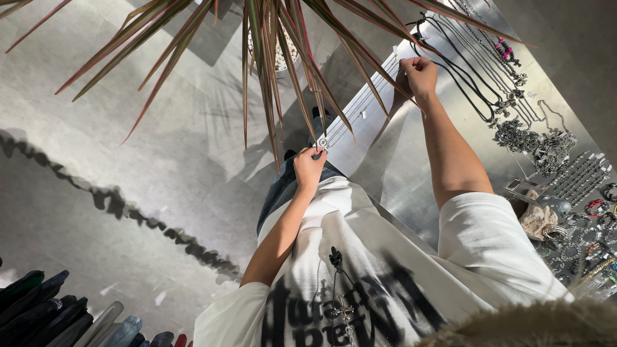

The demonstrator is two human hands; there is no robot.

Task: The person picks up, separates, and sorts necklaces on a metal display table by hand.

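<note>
- Nearest, the person's white printed T-shirt [379, 257], with a cross pendant [342, 311] hanging at the chest.
- Left hand [309, 168], just above the shirt: fingers pinch the small silver pendant [322, 144] at the near end of a thin silver chain necklace [360, 103].
- The chain runs taut from near to far across the shiny metal worktop [398, 160].
- Right hand [419, 72], farther right: fingers pinch the chain's far end.
- The chain looks light, limp and slippery, likely to tangle; best held at the pendant and the far end.
- Far right on the worktop: black cord necklaces [463, 77] and heaped silver jewellery [533, 141].
- Red-green spiky plant leaves [270, 58] hang over the scene.
</note>
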